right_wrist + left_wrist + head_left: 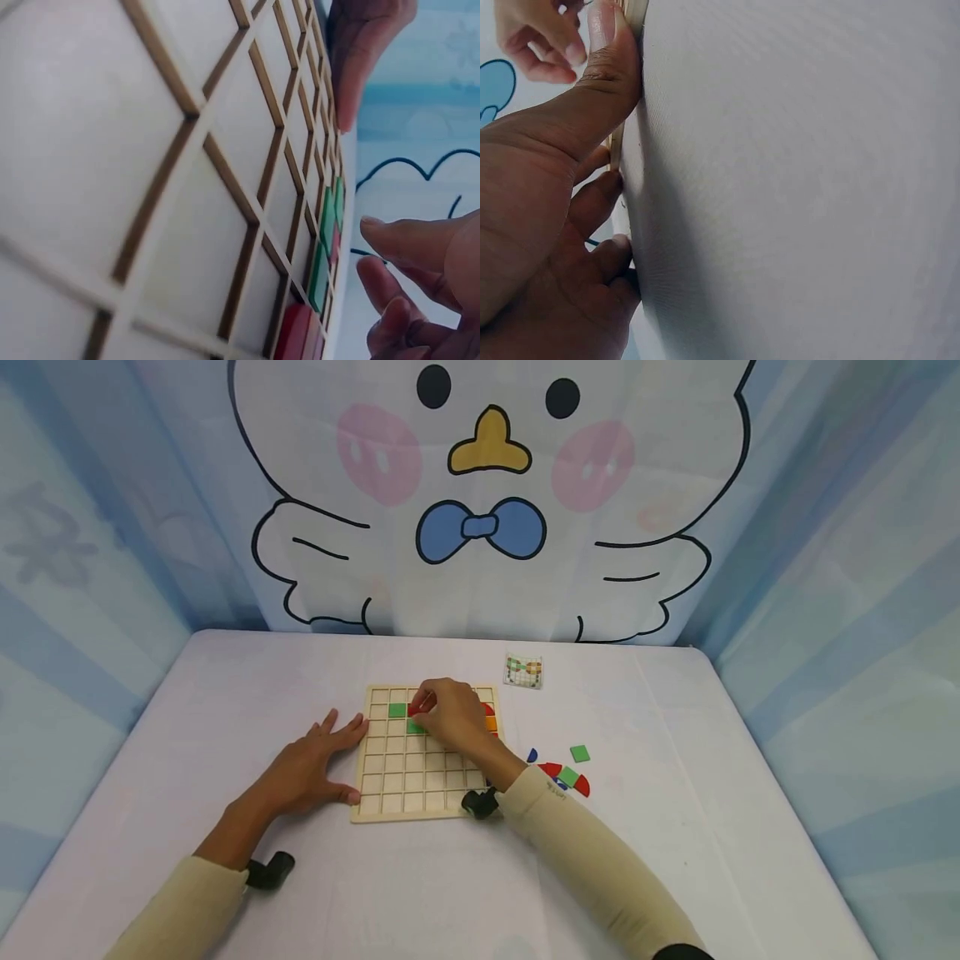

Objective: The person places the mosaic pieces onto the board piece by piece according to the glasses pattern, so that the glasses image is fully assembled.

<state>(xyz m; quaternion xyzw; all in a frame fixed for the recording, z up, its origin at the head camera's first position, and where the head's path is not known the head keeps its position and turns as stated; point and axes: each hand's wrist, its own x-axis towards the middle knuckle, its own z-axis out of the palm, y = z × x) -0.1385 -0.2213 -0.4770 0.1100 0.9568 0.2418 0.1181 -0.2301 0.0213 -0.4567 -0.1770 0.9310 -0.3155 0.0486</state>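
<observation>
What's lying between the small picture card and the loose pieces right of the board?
The head view shows only bare white table between the picture card and the loose pieces.

A pale backdrop printed with a white cartoon bird, pink-cheeked and wearing a blue bow tie, hangs behind a white table with rounded far corners. Blue-and-white curtains flank both sides, the left bearing a faint flower. The light is soft.
</observation>
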